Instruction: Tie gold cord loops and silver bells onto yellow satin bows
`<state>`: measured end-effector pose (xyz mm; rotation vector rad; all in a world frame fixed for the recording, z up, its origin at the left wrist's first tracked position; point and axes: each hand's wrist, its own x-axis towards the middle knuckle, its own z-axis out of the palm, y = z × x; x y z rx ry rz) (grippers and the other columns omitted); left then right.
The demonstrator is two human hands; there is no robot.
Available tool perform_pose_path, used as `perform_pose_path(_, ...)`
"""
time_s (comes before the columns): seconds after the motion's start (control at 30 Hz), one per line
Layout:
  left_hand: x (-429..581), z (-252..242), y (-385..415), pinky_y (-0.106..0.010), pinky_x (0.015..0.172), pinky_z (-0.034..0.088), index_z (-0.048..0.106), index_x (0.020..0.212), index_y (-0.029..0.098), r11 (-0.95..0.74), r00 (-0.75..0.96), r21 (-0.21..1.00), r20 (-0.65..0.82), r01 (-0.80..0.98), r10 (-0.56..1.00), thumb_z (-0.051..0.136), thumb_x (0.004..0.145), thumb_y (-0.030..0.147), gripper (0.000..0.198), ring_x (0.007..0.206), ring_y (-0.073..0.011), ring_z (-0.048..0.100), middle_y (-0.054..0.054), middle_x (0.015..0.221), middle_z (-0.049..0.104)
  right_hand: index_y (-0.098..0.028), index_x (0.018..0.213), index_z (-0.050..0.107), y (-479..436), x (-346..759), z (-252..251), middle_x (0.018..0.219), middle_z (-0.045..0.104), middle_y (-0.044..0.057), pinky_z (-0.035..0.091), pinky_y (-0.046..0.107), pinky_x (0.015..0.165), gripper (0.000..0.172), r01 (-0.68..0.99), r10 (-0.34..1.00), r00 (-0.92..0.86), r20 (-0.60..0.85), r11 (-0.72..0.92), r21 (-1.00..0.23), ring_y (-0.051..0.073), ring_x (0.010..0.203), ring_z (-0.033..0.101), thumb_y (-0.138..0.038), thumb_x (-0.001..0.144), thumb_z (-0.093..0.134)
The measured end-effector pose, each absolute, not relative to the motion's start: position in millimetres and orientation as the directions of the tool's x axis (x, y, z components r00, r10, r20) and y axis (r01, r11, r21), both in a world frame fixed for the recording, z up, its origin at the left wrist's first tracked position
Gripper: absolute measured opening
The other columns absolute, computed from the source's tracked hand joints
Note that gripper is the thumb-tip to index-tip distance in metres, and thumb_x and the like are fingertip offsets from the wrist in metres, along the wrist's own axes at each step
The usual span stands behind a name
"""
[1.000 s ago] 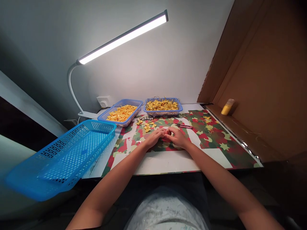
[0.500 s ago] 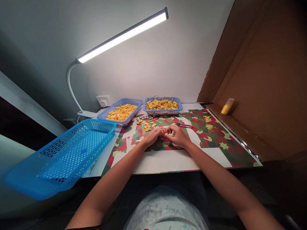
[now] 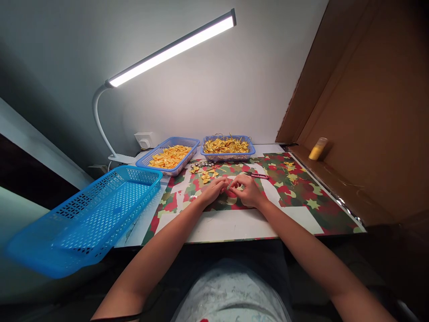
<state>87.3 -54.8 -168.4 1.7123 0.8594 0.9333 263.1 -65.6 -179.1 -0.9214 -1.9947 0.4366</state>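
Note:
Close together over the middle of the table, my left hand and my right hand both have their fingers pinched. Whatever lies between the fingertips is too small to make out. Just beyond my left hand are several yellow bows, with small silvery bells or beads behind them. A pair of pink-handled thread snips lies behind my right hand.
At the back stand a blue basket of yellow bows and a blue basket of golden cords. A large blue basket juts past the table's left edge. A lamp overhangs. Yellow scraps and a small jar are rightward.
My fingertips have shifted slightly, with a small gap now showing between the two hands. The things on the table have stayed where they were.

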Motion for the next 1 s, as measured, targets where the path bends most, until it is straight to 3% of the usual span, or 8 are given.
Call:
perform_pose_path(0.17,86,-172,-53,-0.026,0.059,0.030,0.051,0.082,0.020,-0.290,0.378,0.953,0.235,0.092,0.895,0.046,0.083,0.034,0.015,0.060,-0.0127,0.034,0.005,0.065,0.038,-0.021,0.067,0.060,-67,265,-177,0.067,0.062,0.000,0.038,0.030,0.065,0.014,0.443,0.757,-0.418,0.502,0.652,-0.615,0.015,0.067,0.052,-0.023,0.078,0.067)
perform_pose_path(0.37,84,-177,-51,-0.025,0.059,0.030,0.050,0.093,0.020,-0.282,0.352,0.958,0.246,0.055,0.903,0.046,0.087,0.034,0.016,0.059,-0.0128,0.035,0.005,0.063,0.037,-0.020,0.065,0.060,-68,267,-178,0.065,0.062,-0.002,0.038,0.027,0.060,0.015,0.442,0.759,-0.481,0.438,0.642,-0.627,0.014,0.064,0.052,-0.021,0.071,0.073)
perform_pose_path(0.5,85,-176,-53,-0.025,0.060,0.033,0.051,0.093,0.019,-0.266,0.356,0.964,0.241,0.024,0.903,0.045,0.088,0.035,0.017,0.060,-0.0124,0.037,0.005,0.065,0.040,-0.021,0.078,0.062,-67,266,-177,0.075,0.063,-0.001,0.039,0.027,0.062,0.011,0.457,0.771,-0.432,0.468,0.634,-0.624,0.015,0.069,0.054,-0.025,0.073,0.071)
perform_pose_path(0.63,87,-174,-56,-0.026,0.061,0.036,0.051,0.092,0.019,-0.228,0.370,0.974,0.214,-0.004,0.904,0.045,0.089,0.040,0.022,0.061,-0.0132,0.042,0.002,0.070,0.048,-0.022,0.090,0.064,-68,259,-175,0.081,0.063,0.000,0.038,0.032,0.076,0.013,0.485,0.757,-0.379,0.532,0.652,-0.583,0.018,0.079,0.055,-0.024,0.077,0.067)
perform_pose_path(0.8,89,-170,-58,-0.028,0.067,0.040,0.052,0.084,0.020,-0.214,0.358,0.977,0.206,-0.019,0.911,0.049,0.085,0.046,0.027,0.071,-0.0161,0.047,-0.002,0.079,0.052,-0.023,0.081,0.065,-68,250,-176,0.082,0.066,0.002,0.030,0.036,0.082,0.005,0.530,0.738,-0.389,0.552,0.669,-0.520,0.021,0.084,0.055,-0.018,0.079,0.065)
perform_pose_path(1.0,89,-169,-59,-0.028,0.066,0.040,0.054,0.085,0.019,-0.194,0.364,0.981,0.189,-0.021,0.912,0.052,0.083,0.049,0.029,0.069,-0.0157,0.046,-0.002,0.079,0.051,-0.022,0.074,0.062,-65,247,-179,0.079,0.066,0.001,0.027,0.035,0.079,0.010,0.558,0.733,-0.388,0.559,0.669,-0.491,0.020,0.084,0.054,-0.012,0.079,0.061)
